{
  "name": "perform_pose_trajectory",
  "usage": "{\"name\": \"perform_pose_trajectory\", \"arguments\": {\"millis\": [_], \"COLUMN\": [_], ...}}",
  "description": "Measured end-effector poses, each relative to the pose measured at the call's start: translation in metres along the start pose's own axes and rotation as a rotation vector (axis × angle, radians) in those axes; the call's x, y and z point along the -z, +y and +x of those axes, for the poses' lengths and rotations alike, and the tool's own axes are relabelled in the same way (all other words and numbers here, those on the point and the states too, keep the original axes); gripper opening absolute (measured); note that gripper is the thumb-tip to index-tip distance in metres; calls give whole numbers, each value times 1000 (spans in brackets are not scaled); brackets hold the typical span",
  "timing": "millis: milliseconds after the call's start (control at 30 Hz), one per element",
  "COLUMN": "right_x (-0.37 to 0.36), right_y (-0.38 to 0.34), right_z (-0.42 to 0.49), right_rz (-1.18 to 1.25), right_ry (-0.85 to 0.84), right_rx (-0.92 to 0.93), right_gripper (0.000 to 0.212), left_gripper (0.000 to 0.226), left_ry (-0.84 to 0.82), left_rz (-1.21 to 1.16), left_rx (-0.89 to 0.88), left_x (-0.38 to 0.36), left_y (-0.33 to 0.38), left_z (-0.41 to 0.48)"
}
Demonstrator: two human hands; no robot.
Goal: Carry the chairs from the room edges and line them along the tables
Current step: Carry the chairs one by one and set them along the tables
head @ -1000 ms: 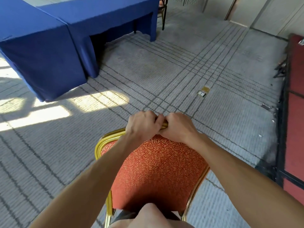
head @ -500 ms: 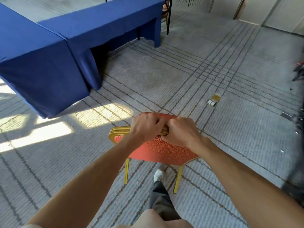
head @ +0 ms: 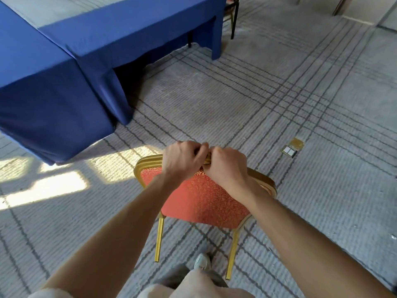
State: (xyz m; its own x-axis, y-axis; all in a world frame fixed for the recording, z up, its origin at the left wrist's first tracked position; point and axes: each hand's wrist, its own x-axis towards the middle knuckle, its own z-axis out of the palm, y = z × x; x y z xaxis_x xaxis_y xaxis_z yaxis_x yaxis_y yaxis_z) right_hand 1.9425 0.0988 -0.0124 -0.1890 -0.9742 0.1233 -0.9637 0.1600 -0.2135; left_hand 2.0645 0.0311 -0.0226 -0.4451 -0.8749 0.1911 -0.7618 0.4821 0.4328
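Head view: the left hand [head: 182, 162] and right hand [head: 227, 166] grip the gold top rail of the red-backed chair [head: 199, 201]. Their fingers are curled tight round it and the knuckles meet at mid-rail, the same hold as half a second ago. The chair is at centre, with its gold legs toward 6 o'clock beside a pale shoe [head: 202, 262]. The blue-draped tables [head: 133, 29] at 10 o'clock fill more of the view than before. More of the chair's back now shows. A floor socket plate [head: 292, 147] lies at 3 o'clock of the hands on the striped carpet [head: 214, 100].

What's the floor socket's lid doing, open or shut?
Open. The floor socket shows its white inserts, with the gold lid flipped back beside them.
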Motion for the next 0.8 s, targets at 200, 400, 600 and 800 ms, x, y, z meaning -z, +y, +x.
{"name": "perform_pose_trajectory", "arguments": {"millis": [200,400,600,800], "right_x": [0,-4,-10,1], "right_y": [39,86,137,171], "right_z": [79,178,301,384], "right_rz": [52,58,30,-11], "right_ry": [112,109,-17,-98], "right_rx": [-14,-37,-96,-121], "right_gripper": [27,31,26,32], "left_gripper": [54,56,58,56], "left_ry": [8,97,11,-69], "left_rz": [23,96,60,5], "left_rx": [-4,12,-56,-127], "left_x": [-15,-44,-79,-95], "left_y": [6,15,11,15], "left_z": [90,192,325,418]}}
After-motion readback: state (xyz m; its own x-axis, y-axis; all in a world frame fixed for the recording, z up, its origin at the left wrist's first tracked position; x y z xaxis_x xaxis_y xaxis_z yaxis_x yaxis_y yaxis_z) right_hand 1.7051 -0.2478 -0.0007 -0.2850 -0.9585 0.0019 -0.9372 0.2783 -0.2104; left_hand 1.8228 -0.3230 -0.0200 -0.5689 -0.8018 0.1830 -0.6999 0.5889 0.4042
